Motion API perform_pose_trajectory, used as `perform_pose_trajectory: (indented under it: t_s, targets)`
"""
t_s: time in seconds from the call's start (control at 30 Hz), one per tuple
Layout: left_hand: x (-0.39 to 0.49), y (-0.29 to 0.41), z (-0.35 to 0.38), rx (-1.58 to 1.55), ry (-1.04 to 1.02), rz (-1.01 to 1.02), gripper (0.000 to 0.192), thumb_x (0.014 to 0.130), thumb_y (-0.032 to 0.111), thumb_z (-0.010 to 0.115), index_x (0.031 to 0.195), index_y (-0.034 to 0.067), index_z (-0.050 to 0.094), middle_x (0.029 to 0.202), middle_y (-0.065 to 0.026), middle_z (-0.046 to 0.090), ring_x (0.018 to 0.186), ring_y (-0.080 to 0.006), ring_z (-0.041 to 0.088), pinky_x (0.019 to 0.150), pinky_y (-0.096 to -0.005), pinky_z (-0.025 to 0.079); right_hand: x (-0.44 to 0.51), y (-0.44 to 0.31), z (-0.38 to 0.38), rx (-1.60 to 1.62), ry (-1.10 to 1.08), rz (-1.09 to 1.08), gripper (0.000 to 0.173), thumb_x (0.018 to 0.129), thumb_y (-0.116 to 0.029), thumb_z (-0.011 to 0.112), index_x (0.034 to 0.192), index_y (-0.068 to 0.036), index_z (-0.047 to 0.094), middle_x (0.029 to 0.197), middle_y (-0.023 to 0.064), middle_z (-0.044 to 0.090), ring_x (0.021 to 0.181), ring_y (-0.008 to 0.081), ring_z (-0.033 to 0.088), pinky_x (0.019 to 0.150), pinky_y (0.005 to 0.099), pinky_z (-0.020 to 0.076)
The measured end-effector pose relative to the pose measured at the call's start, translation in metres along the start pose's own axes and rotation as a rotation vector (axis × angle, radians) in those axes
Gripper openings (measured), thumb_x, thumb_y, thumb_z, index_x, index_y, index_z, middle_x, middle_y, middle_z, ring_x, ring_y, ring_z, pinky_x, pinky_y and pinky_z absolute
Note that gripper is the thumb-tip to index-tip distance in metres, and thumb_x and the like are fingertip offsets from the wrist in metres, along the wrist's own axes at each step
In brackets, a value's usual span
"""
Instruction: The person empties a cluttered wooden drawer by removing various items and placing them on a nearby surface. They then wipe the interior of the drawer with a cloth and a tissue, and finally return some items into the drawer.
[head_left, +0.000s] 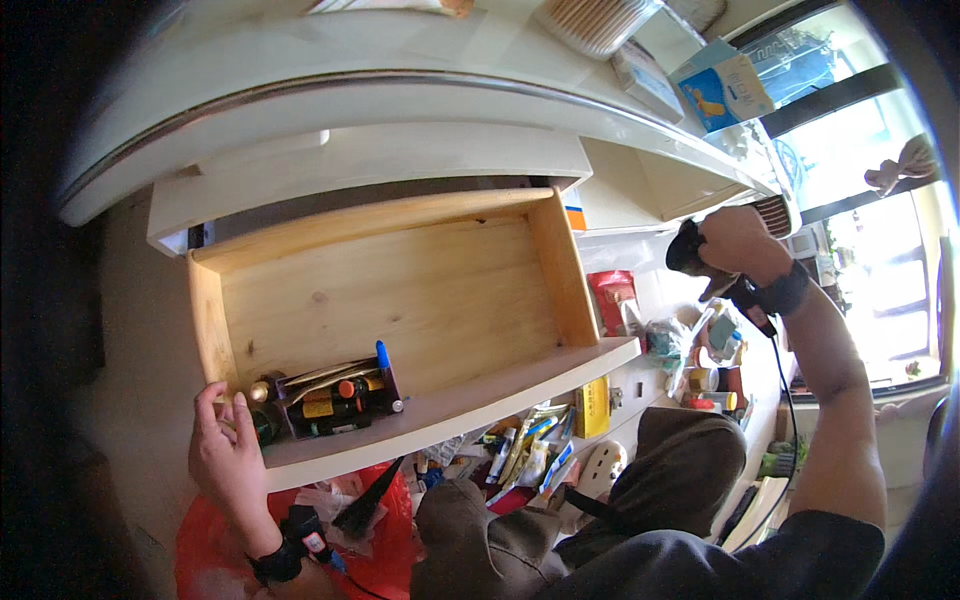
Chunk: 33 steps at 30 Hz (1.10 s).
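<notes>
A wooden drawer (390, 292) with a white front stands pulled out from a white cabinet. In its near left corner sits a small organizer box (394, 390) with dark bottles (326, 409) and a blue-capped pen or tube (383, 355). My left hand (225, 435) is at that corner, fingers spread near the drawer's left side and a dark green item; whether it touches them is unclear. To the right of the drawer, my right hand (739, 244) is closed around a dark object (684, 246), blurred, possibly a handheld tool or brush.
A white countertop (375, 49) with boxes runs above the drawer. Tubes and packets (525, 450), a yellow box (594, 407), jars (716, 382) and bags lie on the floor. A red plastic bag (390, 502) is below the left corner. My knees are near the drawer front.
</notes>
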<state>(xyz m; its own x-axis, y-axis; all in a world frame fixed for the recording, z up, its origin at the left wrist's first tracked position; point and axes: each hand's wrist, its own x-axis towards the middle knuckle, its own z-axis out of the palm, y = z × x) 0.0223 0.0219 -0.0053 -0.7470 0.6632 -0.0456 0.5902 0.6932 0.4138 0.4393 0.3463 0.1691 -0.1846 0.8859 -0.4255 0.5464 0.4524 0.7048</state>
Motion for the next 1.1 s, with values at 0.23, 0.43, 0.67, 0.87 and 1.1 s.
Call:
perform_pose_trajectory:
  t_s: [0.23, 0.43, 0.67, 0.87, 1.1]
  targets:
    - [-0.001, 0.002, 0.001, -0.035, 0.046, 0.035, 0.023, 0.091, 0.031, 0.056, 0.109, 0.016, 0.058, 0.073, -0.0036, 0.060, 0.058, -0.0179, 0.056, 0.055, -0.0337, 0.044, 0.003, -0.066, -0.061, 0.253, 0.312, -0.378, 0.019, 0.074, -0.021, 0.056, 0.082, -0.006, 0.065, 0.079, 0.0150, 0.064, 0.078, 0.0325, 0.062, 0.075, 0.0431, 0.0486]
    - [-0.001, -0.001, 0.002, -0.070, 0.068, 0.046, 0.023, 0.089, 0.027, 0.060, 0.108, 0.014, 0.058, 0.073, -0.0036, 0.060, 0.057, -0.0176, 0.056, 0.055, -0.0334, 0.044, 0.058, -0.187, -0.042, 0.194, 0.536, -0.711, 0.037, 0.071, -0.018, 0.064, 0.106, -0.007, 0.062, 0.108, 0.0122, 0.056, 0.104, 0.0267, 0.056, 0.081, 0.0392, 0.0500]
    - [0.000, -0.003, 0.001, -0.063, 0.040, 0.069, 0.023, 0.088, 0.028, 0.060, 0.107, 0.014, 0.059, 0.070, -0.0019, 0.059, 0.056, -0.0171, 0.055, 0.055, -0.0335, 0.044, 0.103, -0.199, 0.016, 0.064, 0.264, -0.736, 0.018, 0.073, -0.017, 0.059, 0.087, -0.005, 0.061, 0.086, 0.0132, 0.064, 0.078, 0.0333, 0.065, 0.072, 0.0443, 0.0513]
    - [0.000, -0.002, 0.004, -0.087, 0.063, 0.066, 0.024, 0.088, 0.029, 0.061, 0.106, 0.014, 0.059, 0.070, -0.0016, 0.059, 0.055, -0.0168, 0.055, 0.054, -0.0332, 0.044, 0.073, -0.199, 0.039, 0.062, -0.109, -1.065, 0.031, 0.064, -0.019, 0.065, 0.093, -0.009, 0.064, 0.079, 0.0164, 0.065, 0.080, 0.0365, 0.064, 0.069, 0.0469, 0.0511]
    - [0.002, -0.002, 0.000, -0.074, 0.070, 0.079, 0.024, 0.085, 0.027, 0.063, 0.104, 0.012, 0.060, 0.070, -0.0035, 0.060, 0.064, -0.0234, 0.062, 0.057, -0.0359, 0.048, 0.068, -0.214, -0.007, 0.008, -0.507, -0.944, 0.035, 0.070, -0.024, 0.058, 0.100, -0.008, 0.067, 0.086, 0.0189, 0.066, 0.084, 0.0355, 0.064, 0.074, 0.0466, 0.0502]
